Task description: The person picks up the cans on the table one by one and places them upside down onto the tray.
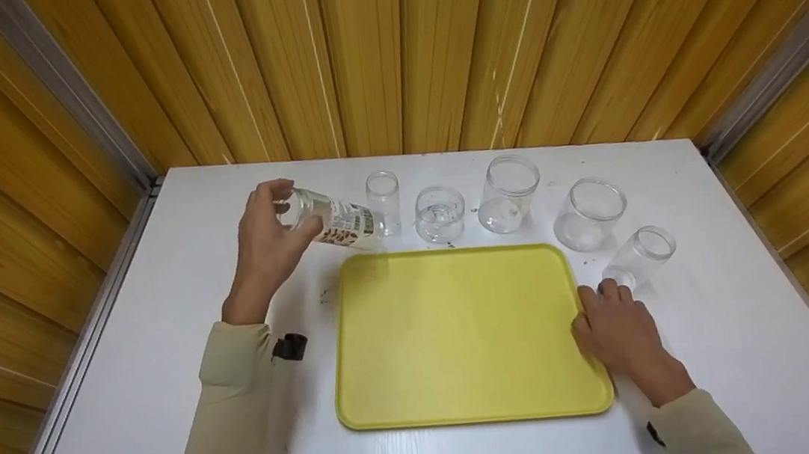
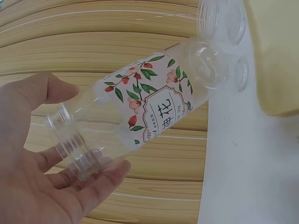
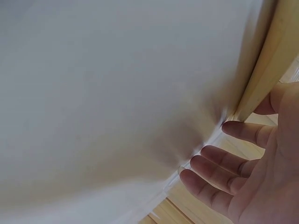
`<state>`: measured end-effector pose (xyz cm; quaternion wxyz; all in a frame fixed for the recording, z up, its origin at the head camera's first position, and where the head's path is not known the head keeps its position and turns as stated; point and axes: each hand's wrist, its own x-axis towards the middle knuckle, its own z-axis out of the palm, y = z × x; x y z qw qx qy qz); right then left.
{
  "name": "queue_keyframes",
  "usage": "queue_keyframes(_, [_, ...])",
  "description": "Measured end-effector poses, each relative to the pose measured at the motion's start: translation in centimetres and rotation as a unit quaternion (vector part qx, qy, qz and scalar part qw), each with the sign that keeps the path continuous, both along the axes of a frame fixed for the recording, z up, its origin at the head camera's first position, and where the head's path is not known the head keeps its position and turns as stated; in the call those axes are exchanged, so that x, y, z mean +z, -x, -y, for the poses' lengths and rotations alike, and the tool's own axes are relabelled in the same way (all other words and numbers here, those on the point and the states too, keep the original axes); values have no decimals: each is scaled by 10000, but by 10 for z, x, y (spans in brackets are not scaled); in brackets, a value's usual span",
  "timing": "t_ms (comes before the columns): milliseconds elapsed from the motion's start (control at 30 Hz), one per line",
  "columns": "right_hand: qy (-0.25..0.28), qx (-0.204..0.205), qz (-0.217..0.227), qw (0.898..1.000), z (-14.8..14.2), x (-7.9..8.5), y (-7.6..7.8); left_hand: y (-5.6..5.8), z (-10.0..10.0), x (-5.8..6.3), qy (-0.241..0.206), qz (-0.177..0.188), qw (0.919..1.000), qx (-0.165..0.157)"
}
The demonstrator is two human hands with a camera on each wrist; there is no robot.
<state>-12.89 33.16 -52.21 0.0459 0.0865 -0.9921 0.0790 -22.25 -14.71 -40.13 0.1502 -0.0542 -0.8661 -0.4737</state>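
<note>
In the head view, my left hand [image 1: 266, 238] holds a clear jar [image 1: 344, 222] by its threaded neck. It is tilted, base pointing right and down towards the table. The left wrist view shows its label [image 2: 149, 102] with red flowers and green leaves; I see no lid on the neck. My right hand [image 1: 622, 328] is at the right edge of the yellow tray [image 1: 461, 334]. In the right wrist view, the tray rim [image 3: 266, 56] lies between thumb and index finger, and the other fingertips [image 3: 189, 177] reach down to the white tabletop.
Behind the tray, clear jars stand in a curve: a narrow jar [image 1: 384, 203], a low jar [image 1: 440, 214], a wider jar [image 1: 510, 193], another wide jar [image 1: 590, 215] and a slim jar [image 1: 641, 258] beside my right hand. Wood-patterned walls [image 1: 364, 58] surround the white table [image 1: 130, 406].
</note>
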Motion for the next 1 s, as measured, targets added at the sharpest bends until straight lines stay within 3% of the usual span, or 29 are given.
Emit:
queue_keyframes(333, [99, -1, -102, 9999, 0, 0, -2, -7, -8, -11, -674, -149, 9975, -163])
queue_keyframes(633, [22, 46, -130, 9999, 2, 1, -2, -13, -15, -22, -1213, 96, 9923, -228])
queue_keyframes(1000, [60, -44, 67, 9999, 2, 2, -2, -20, -25, -26, -1563, 145, 9869, -372])
